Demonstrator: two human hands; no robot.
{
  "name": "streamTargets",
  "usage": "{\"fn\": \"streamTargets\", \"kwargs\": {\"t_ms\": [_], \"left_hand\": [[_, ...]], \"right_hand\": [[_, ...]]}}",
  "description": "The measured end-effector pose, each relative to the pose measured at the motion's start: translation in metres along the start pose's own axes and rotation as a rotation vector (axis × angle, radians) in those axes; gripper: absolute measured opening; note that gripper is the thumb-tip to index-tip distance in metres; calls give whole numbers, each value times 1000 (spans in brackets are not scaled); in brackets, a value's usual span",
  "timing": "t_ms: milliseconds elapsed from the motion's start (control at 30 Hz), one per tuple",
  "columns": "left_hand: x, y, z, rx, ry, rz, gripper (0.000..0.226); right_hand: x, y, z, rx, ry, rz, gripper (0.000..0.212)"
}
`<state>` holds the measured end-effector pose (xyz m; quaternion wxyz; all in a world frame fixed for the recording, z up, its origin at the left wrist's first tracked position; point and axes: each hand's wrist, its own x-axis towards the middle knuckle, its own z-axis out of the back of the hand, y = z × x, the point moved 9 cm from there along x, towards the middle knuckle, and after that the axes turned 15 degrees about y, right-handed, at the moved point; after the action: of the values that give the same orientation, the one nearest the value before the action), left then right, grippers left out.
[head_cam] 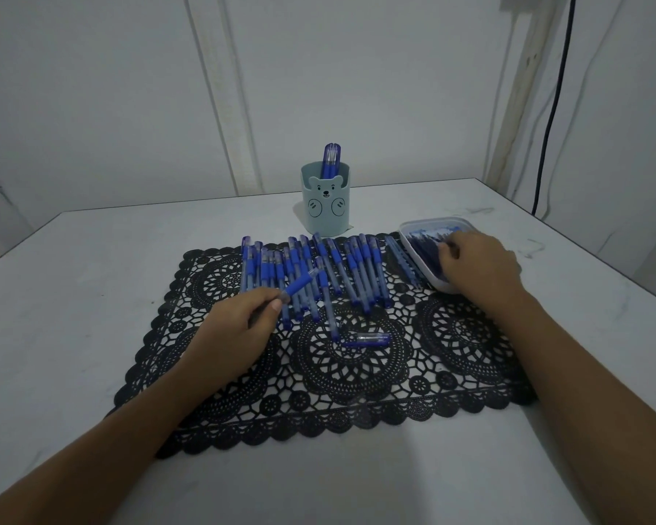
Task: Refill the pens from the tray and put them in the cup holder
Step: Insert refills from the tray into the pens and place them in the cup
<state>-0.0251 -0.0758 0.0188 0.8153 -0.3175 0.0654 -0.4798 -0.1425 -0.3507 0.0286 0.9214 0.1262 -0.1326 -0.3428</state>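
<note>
A white table [91,259], faintly scuffed, stands in dim light. Behind the table rise pale grey walls [91,89], with a vertical trim strip [224,108] running down to its far edge. Beyond the table's right corner, a black cable [553,108] hangs beside a pale post [523,89].

right hand [478,265] covering tray [428,226] contents, forearms [91,467] cropped

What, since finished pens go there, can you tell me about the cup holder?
The cup holder is a pale blue-green cylinder, plastic by its look, with a bear face and paws on its front. It stands upright on the white table at the far edge of the black lace mat, blue pens standing inside.
</note>
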Motion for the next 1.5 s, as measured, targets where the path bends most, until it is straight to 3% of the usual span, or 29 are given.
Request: {"fn": "streamTargets", "kwargs": {"t_ms": [133,367,733,933,1133,1267,1367,1500], "left_hand": [[0,2,-1,-1,11,4,19],[0,1,-2,-18,24,-8,18],[0,0,-3,-17,34,-29,19],[-1,2,-3,-11,37,-13,19],[0,1,-3,-6,36,-11,18],[0,1,-3,5,37,-9,18],[-1,-1,-3,15,33,-12,17],[-2,-2,-2,8,34,-20,18]], "right_hand": [[7,-14,-14,-4,161,-98,26],[16,-16,-19,13,242,-125,24],[15,-16,-20,-2,242,-200,9],[12,-15,-13,64,148,-148,24],[-1,-4,18,338,-123,-55,27],[-23,25,33,548,-256,157,20],[-37,54,23,745,-157,300,8],[-49,78,0,1201,77,359,10]]}}
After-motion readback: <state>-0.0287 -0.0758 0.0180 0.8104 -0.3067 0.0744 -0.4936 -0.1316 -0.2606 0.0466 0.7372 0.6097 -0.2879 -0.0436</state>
